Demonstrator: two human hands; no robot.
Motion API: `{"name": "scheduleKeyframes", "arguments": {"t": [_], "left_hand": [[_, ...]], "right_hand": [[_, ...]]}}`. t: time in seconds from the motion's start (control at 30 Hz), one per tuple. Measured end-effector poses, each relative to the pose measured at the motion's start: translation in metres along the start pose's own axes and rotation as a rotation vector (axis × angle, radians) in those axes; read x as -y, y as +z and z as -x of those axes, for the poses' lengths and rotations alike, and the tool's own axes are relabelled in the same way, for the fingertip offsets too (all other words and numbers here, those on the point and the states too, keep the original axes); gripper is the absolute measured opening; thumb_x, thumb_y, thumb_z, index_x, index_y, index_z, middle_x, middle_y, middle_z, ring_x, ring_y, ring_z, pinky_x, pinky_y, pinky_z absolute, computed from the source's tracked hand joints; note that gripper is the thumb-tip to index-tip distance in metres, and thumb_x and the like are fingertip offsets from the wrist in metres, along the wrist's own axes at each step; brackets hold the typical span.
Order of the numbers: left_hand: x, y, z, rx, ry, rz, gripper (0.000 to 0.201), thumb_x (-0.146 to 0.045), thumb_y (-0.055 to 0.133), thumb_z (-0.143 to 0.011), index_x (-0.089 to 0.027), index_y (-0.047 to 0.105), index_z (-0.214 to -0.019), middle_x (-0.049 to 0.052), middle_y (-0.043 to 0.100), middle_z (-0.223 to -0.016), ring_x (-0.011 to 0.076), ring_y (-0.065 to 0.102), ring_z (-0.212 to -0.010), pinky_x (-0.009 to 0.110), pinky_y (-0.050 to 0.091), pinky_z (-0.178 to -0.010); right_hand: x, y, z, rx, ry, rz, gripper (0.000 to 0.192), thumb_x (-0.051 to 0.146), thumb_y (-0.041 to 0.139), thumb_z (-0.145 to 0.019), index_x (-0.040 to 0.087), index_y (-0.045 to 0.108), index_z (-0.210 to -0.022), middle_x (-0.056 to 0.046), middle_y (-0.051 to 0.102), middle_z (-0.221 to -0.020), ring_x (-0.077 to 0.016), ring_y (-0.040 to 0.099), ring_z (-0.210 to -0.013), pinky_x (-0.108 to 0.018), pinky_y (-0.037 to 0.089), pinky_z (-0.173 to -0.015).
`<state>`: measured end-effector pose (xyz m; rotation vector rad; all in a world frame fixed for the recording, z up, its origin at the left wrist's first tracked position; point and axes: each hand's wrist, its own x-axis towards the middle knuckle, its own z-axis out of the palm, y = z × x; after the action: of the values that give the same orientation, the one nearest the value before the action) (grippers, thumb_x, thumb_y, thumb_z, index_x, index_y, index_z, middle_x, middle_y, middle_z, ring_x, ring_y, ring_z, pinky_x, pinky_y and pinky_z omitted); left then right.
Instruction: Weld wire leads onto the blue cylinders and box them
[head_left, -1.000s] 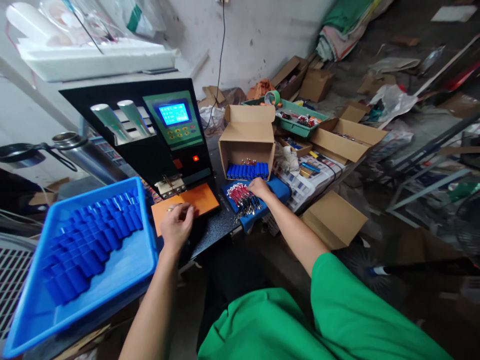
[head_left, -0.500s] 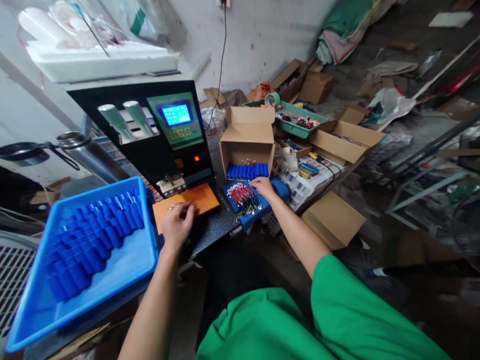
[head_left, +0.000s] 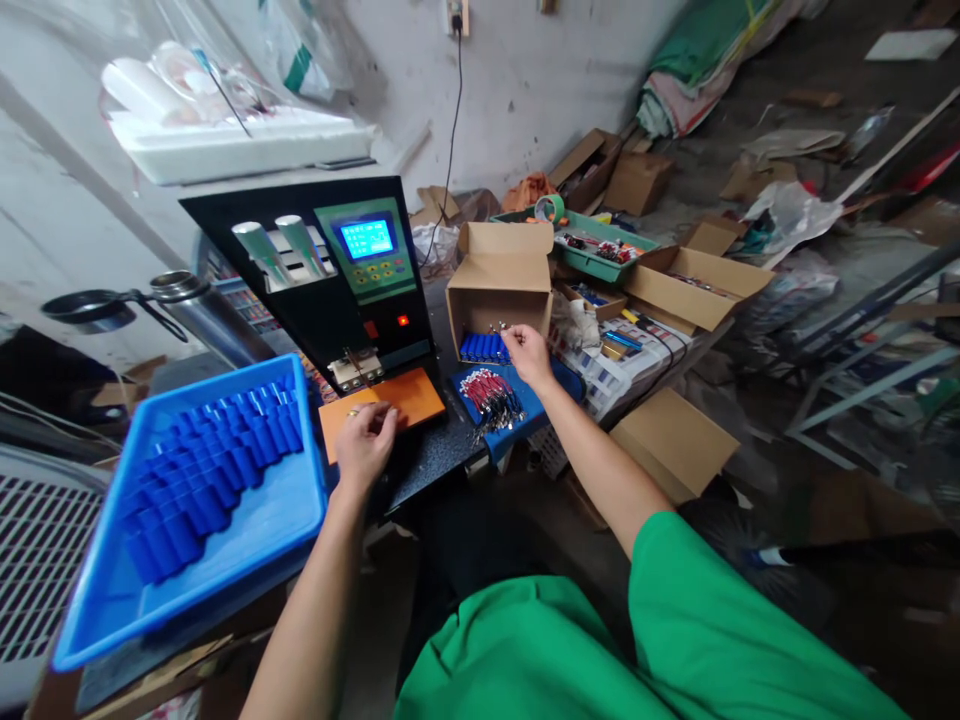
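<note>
My left hand [head_left: 364,442] rests on the orange board [head_left: 416,395] in front of the black machine [head_left: 307,330]. Its fingers are curled together, and what they hold, if anything, is hidden. At the open front of a cardboard box [head_left: 504,272], my right hand [head_left: 529,354] has thumb and fingertips pinched together above a row of blue wrapped cylinders [head_left: 482,347]. Whatever is in that pinch is too small to make out. Just below lies a bundle of red and black wires with white connectors [head_left: 491,395] on a blue cloth [head_left: 517,437].
A blue tray [head_left: 255,560] with many blue cylinders stands at the left. Behind it are a steel flask [head_left: 202,315] and the machine's lit screen [head_left: 367,239]. To the right are a green tray [head_left: 600,262], an open carton [head_left: 694,285] and a cardboard flap [head_left: 675,440].
My right hand has moved up and slightly away from me, from beside the wires to above the blue cylinders. My left hand stays on the orange board. The view has shifted a little.
</note>
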<state>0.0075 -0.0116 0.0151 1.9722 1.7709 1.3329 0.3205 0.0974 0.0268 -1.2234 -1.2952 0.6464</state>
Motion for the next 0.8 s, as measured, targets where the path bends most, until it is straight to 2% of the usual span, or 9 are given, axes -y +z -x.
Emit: {"name": "scheduleKeyframes", "arguments": {"t": [0.1,0.23,0.27,0.33,0.43,0.53,0.67,0.73,0.8], "left_hand": [[-0.001,-0.001,0.0,0.019,-0.002,0.006,0.03,-0.046,0.058,-0.087,-0.019,0.07,-0.092,0.005,0.065,-0.082,0.0177,0.06,-0.071,0.031,0.047,-0.069],[-0.001,-0.002,0.002,0.035,-0.015,0.01,0.029,-0.045,0.058,-0.087,-0.019,0.07,-0.092,0.005,0.065,-0.081,0.0174,0.059,-0.071,0.031,0.048,-0.07],[0.0,-0.002,0.002,0.037,-0.021,0.011,0.029,-0.044,0.058,-0.087,-0.019,0.07,-0.093,0.005,0.065,-0.081,0.0174,0.059,-0.071,0.031,0.048,-0.07],[0.002,-0.002,0.002,0.038,-0.026,0.017,0.03,-0.044,0.058,-0.087,-0.018,0.071,-0.095,0.005,0.065,-0.081,0.0175,0.06,-0.072,0.031,0.048,-0.07],[0.004,-0.001,0.001,0.03,-0.024,0.034,0.03,-0.044,0.06,-0.087,-0.018,0.072,-0.096,0.005,0.065,-0.082,0.0177,0.061,-0.073,0.032,0.049,-0.07],[0.002,0.0,0.003,0.011,-0.059,0.105,0.033,-0.047,0.061,-0.086,-0.017,0.072,-0.096,0.006,0.068,-0.084,0.0176,0.062,-0.074,0.032,0.051,-0.073],[-0.021,0.003,0.013,-0.002,-0.176,0.344,0.04,-0.051,0.067,-0.083,-0.017,0.073,-0.102,0.008,0.074,-0.096,0.0201,0.069,-0.086,0.035,0.054,-0.083],[-0.039,0.005,0.02,0.026,-0.214,0.467,0.04,-0.052,0.07,-0.081,-0.018,0.074,-0.101,0.009,0.075,-0.098,0.0205,0.07,-0.088,0.035,0.055,-0.085],[-0.057,0.007,0.024,0.052,-0.277,0.592,0.041,-0.053,0.073,-0.08,-0.017,0.074,-0.1,0.008,0.075,-0.093,0.0183,0.069,-0.079,0.033,0.055,-0.078]], "right_hand": [[0.006,0.014,0.006,0.026,0.058,0.16,0.022,0.034,0.058,-0.088,0.016,0.066,-0.079,-0.005,0.07,-0.077,-0.0173,0.063,-0.075,-0.025,0.047,-0.071],[0.007,0.022,0.014,0.303,0.155,0.484,0.027,0.024,0.06,-0.085,0.017,0.063,-0.059,-0.004,0.065,-0.06,-0.0199,0.064,-0.07,-0.027,0.043,-0.07],[0.007,0.021,0.016,0.309,0.166,0.529,0.027,0.023,0.06,-0.085,0.017,0.064,-0.059,-0.005,0.066,-0.061,-0.0205,0.065,-0.071,-0.027,0.043,-0.07],[0.007,0.018,0.019,0.229,0.174,0.545,0.025,0.023,0.059,-0.086,0.016,0.066,-0.063,-0.008,0.07,-0.069,-0.0212,0.067,-0.076,-0.028,0.044,-0.072],[0.009,0.013,0.021,0.085,0.156,0.41,0.023,0.026,0.057,-0.088,0.016,0.066,-0.069,-0.009,0.072,-0.077,-0.0203,0.067,-0.078,-0.028,0.046,-0.075],[0.018,0.015,0.026,0.021,0.156,0.111,0.025,0.037,0.059,-0.089,0.018,0.061,-0.074,-0.003,0.064,-0.067,-0.0159,0.06,-0.066,-0.026,0.046,-0.067],[0.043,0.033,0.046,0.115,0.177,-0.337,0.039,0.058,0.068,-0.082,0.021,0.055,-0.078,0.007,0.045,-0.053,-0.0088,0.039,-0.045,-0.022,0.033,-0.046],[0.058,0.045,0.062,0.192,0.171,-0.481,0.043,0.061,0.072,-0.078,0.022,0.055,-0.081,0.009,0.044,-0.053,-0.0069,0.035,-0.044,-0.02,0.029,-0.043],[0.073,0.057,0.078,0.248,0.156,-0.558,0.045,0.062,0.074,-0.076,0.022,0.055,-0.082,0.009,0.044,-0.054,-0.0061,0.035,-0.044,-0.019,0.028,-0.042]]}}
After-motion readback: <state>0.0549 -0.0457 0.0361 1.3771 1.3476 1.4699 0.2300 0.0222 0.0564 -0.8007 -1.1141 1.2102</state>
